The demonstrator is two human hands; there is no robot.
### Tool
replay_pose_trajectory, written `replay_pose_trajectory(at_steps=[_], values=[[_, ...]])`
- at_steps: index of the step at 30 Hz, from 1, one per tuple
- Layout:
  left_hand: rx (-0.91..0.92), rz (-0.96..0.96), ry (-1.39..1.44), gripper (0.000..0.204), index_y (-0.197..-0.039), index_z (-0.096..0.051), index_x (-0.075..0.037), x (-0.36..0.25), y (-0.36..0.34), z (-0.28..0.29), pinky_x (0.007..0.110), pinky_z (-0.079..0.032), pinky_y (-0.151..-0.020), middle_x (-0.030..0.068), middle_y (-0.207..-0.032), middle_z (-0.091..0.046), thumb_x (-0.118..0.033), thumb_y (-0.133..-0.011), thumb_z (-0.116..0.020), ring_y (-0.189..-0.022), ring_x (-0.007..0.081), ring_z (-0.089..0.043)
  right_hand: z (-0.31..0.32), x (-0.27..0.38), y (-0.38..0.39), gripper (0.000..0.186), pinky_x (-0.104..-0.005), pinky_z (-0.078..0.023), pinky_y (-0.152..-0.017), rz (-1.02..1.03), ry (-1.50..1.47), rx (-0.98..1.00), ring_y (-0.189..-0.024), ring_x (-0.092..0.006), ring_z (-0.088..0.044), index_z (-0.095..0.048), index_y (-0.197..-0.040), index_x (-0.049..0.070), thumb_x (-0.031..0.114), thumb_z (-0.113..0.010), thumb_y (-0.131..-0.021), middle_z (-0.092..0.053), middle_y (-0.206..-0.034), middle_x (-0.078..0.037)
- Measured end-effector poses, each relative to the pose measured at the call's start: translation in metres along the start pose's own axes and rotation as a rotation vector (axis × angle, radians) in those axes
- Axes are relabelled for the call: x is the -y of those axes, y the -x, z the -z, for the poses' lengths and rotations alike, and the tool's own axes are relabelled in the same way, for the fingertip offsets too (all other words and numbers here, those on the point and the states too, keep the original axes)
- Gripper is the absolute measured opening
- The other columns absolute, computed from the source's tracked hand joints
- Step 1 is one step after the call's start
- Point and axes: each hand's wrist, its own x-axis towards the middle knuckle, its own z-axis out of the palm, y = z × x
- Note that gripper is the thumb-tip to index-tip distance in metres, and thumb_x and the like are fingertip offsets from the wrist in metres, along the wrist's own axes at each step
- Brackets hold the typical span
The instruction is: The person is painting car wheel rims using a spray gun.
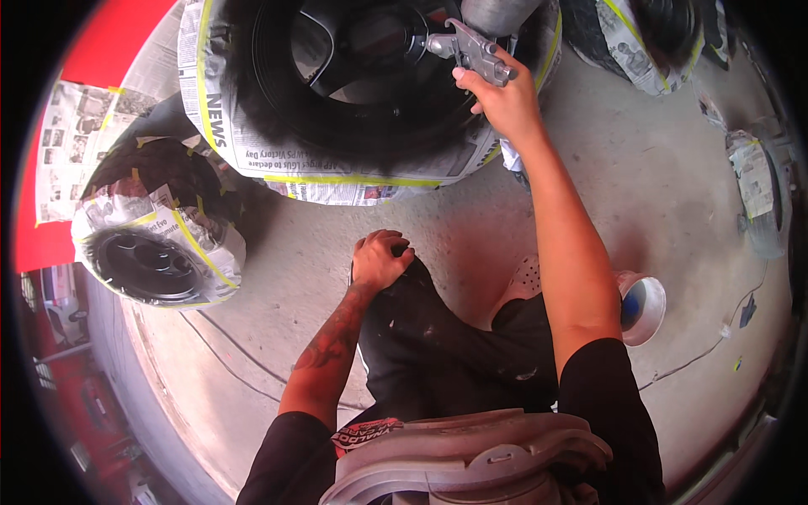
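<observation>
My right hand (511, 103) grips a silver spray gun (476, 52) and holds it over the lower right of a large wheel rim. A grey cup shape (498, 15) shows above the gun at the top edge. The black rim (370, 50) has wide spokes, and its surround is masked with newspaper (202, 76) and yellow tape (362, 180). Dark overspray covers the paper around the rim. My left hand (383, 259) rests on my knee, fingers loosely bent over it, thumb apart, holding nothing.
A smaller wheel (151, 263) masked with newspaper lies at the left. Another masked wheel (648, 42) stands at the upper right. A white bucket (646, 308) sits by my right elbow. Cables (227, 362) run over the concrete floor (454, 219). Red panels (105, 38) stand far left.
</observation>
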Motion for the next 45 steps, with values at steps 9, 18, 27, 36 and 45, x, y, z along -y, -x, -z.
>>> replay_pose_trajectory(at_steps=[9,18,27,36,45], values=[[0.056,0.058,-0.027,0.030,-0.101,-0.076,-0.017,-0.006,-0.013,-0.005,0.044,-0.035,-0.111,0.0021,-0.126,-0.066,-0.036,-0.081,-0.066,-0.127,0.0226,-0.053,0.024,0.016,-0.065,0.014,-0.0293,-0.051,-0.046,-0.286,-0.237,0.154,-0.065,-0.0141,-0.064,-0.065,-0.100,0.004,0.009,-0.068,-0.087,-0.065,-0.077,-0.005],[0.039,0.051,-0.043,0.029,-0.101,-0.076,-0.017,-0.012,-0.017,-0.002,0.043,-0.038,-0.109,0.0017,-0.123,-0.067,-0.036,-0.081,-0.067,-0.125,0.0233,-0.055,0.054,0.040,-0.059,0.037,-0.0290,-0.053,-0.062,-0.351,0.163,0.167,-0.090,-0.0180,-0.070,-0.066,-0.116,0.007,0.026,-0.073,-0.085,-0.070,-0.103,-0.007],[0.085,0.082,-0.013,0.032,-0.102,-0.076,-0.017,-0.011,-0.005,0.006,0.047,-0.036,-0.109,0.0021,-0.125,-0.066,-0.038,-0.081,-0.067,-0.127,0.0225,-0.053,-0.005,0.150,-0.057,0.018,-0.0287,-0.049,-0.046,0.018,0.265,-0.005,-0.061,-0.0152,-0.062,-0.063,-0.101,0.002,0.009,-0.070,-0.086,-0.063,-0.075,-0.006],[0.015,0.061,0.089,0.033,-0.100,-0.077,-0.017,-0.002,0.009,0.010,0.047,-0.036,-0.106,0.0003,-0.121,-0.068,-0.040,-0.080,-0.067,-0.123,0.0203,-0.055,-0.077,0.200,-0.132,0.011,-0.0324,-0.052,-0.046,-0.075,0.514,0.266,-0.058,-0.0184,-0.063,-0.063,-0.091,-0.003,0.007,-0.065,-0.087,-0.064,-0.071,-0.011],[-0.034,0.051,0.150,0.034,-0.101,-0.077,-0.017,0.008,0.025,0.015,0.052,-0.036,-0.107,0.0002,-0.119,-0.069,-0.041,-0.079,-0.067,-0.125,0.0202,-0.054,-0.106,0.207,-0.121,0.010,-0.0363,-0.046,-0.043,0.117,0.987,0.003,-0.051,-0.0213,-0.060,-0.065,-0.091,0.001,0.006,-0.063,-0.083,-0.062,-0.065,-0.012]])
